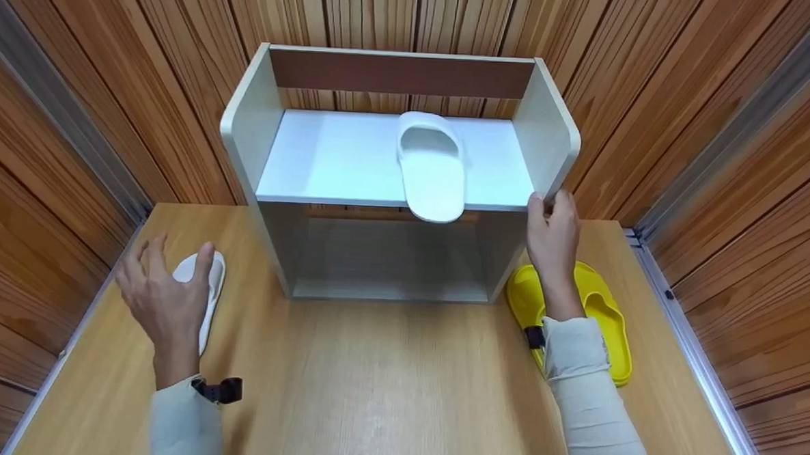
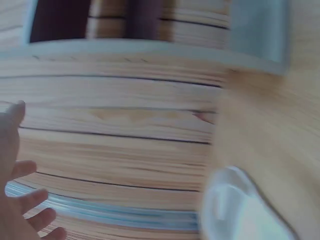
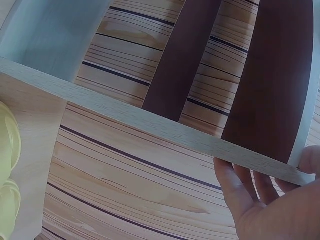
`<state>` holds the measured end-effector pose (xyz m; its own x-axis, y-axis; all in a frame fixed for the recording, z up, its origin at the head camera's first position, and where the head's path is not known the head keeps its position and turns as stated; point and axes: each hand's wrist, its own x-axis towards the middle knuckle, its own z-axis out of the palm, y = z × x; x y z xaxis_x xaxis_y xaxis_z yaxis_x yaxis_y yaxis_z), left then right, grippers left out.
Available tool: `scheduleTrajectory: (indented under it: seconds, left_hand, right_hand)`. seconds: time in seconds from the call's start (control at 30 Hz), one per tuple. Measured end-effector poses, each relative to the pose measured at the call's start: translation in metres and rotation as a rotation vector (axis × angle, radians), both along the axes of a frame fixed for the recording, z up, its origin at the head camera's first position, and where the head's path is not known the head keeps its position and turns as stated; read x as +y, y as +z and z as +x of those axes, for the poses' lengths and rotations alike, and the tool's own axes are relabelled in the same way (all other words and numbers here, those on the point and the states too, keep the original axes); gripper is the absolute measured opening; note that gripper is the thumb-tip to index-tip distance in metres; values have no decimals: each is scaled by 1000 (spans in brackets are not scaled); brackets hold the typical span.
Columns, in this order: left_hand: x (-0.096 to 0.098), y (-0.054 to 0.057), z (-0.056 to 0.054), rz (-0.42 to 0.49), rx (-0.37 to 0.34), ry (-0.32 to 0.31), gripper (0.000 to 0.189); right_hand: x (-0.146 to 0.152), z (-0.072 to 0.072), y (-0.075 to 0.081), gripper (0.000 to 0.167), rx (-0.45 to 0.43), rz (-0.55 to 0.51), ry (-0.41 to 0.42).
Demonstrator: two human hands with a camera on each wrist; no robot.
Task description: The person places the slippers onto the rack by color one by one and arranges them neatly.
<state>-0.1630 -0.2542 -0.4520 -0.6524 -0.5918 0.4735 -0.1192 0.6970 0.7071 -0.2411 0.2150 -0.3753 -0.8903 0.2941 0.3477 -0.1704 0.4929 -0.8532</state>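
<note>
A small two-level shelf unit (image 1: 392,203) stands against the back wall. My right hand (image 1: 555,237) grips the front edge of its right side panel; in the right wrist view the fingers (image 3: 232,187) lie along the panel's outer face and the thumb on the other side. On the upper board rests a white slipper (image 1: 436,181), its toe to the back and its heel past the front edge. My left hand (image 1: 166,296) hovers with spread fingers, holding nothing. Below it another white slipper (image 1: 212,301) lies on the table, partly hidden by the hand.
Yellow slippers (image 1: 616,332) lie at the unit's right, under my right forearm. The lower compartment (image 1: 390,261) is bounded by the unit's side panels. Wooden plank walls (image 1: 75,104) and metal rails (image 1: 707,350) border the table (image 1: 371,376).
</note>
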Motion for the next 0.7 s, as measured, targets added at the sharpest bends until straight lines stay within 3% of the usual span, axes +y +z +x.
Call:
scheduleTrajectory:
  seconds: [0.13,0.23,0.47,0.7]
  left_hand:
    - [-13,-24,-7,56,-142,33,88]
    - [-24,-40,-16,90,-257,24,95]
    - [-48,-70,-32,218,-577,-85,113]
    - [-59,-90,-37,220,-751,-196,119]
  right_hand:
    - [0,-1,0,43,7,6,-1]
    - [-1,0,-1,43,0,7,0]
    - [-1,-1,-2,44,7,-1,-3]
    - [1,-2,-1,43,-4,4,-18]
